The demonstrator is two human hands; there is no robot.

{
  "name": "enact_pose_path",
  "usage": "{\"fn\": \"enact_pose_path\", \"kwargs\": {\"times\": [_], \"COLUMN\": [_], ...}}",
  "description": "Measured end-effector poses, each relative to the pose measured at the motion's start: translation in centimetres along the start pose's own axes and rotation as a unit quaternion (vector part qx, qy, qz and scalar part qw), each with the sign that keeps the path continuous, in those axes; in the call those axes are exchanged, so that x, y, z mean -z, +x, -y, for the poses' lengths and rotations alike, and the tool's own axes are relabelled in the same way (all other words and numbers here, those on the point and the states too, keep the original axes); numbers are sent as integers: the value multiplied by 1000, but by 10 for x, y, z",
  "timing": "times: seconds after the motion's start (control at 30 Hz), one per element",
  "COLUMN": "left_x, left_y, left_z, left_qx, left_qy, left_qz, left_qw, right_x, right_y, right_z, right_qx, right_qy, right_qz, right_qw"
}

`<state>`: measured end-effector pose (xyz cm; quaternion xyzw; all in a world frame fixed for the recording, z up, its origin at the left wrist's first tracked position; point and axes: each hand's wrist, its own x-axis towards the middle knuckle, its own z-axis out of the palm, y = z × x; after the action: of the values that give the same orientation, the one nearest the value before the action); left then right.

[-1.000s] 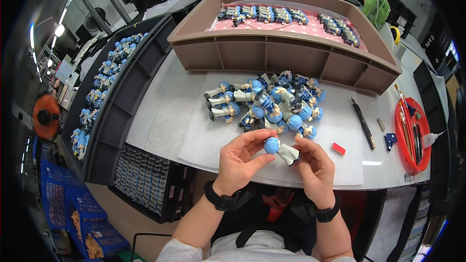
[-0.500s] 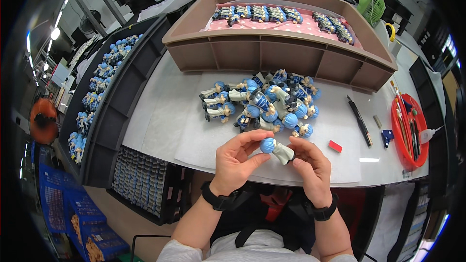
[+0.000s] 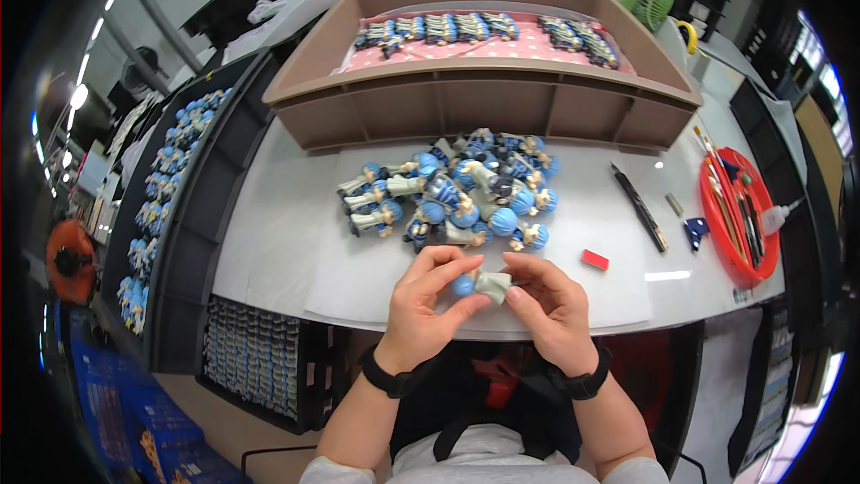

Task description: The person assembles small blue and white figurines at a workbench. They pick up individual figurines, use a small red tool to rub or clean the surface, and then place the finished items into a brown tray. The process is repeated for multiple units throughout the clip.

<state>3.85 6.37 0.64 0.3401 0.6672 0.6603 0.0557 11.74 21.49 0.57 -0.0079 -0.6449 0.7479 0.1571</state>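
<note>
Between my two hands, just above the near edge of the white table, lies a small figurine (image 3: 493,286) with a blue head and a pale grey-green cape. My left hand (image 3: 432,298) pinches it around the head. At the other end, the fingers of my right hand (image 3: 548,305) close on the feet, which are mostly hidden. Right beyond my hands is a heap of similar figurines (image 3: 503,220), blue-headed with blue or pale bodies, lying tangled on the white sheet.
A brown tray (image 3: 484,112) with rows of figurines stands behind the heap. Dark trays of figurines (image 3: 170,161) flank the left. Rightward lie a red block (image 3: 595,260), a black pen-like tool (image 3: 639,207), a small blue piece (image 3: 695,231) and a red basket (image 3: 771,262) with brushes.
The figurine has turned to lie more level between my hands, and my left fingers cover more of its head. The whole view has shifted slightly.
</note>
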Motion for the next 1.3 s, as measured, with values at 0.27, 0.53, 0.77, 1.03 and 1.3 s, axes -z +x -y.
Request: {"fn": "enact_pose_path", "kwargs": {"times": [0.27, 0.53, 0.77, 1.03, 1.3], "left_x": [-4, -3, 1, -1, 0], "left_y": [0, -1, -1, -3, -2], "left_z": [-4, -7, -3, -4, -4], "left_qx": [-17, -20, -48, -15, -14], "left_qy": [100, 79, 82, 59, 71], "left_qz": [65, 65, 65, 62, 64], "left_qw": [993, 995, 993, 996, 995], "right_x": [29, 63, 46, 34, 15], "right_y": [4, -17, -25, -30, -26], "right_z": [26, 35, 44, 33, 30], "right_qx": [171, -55, -167, -162, -92], "right_qy": [-426, -251, 135, 170, -2], "right_qz": [-131, -205, -176, -154, -140], "right_qw": [879, 944, 961, 960, 986]}}
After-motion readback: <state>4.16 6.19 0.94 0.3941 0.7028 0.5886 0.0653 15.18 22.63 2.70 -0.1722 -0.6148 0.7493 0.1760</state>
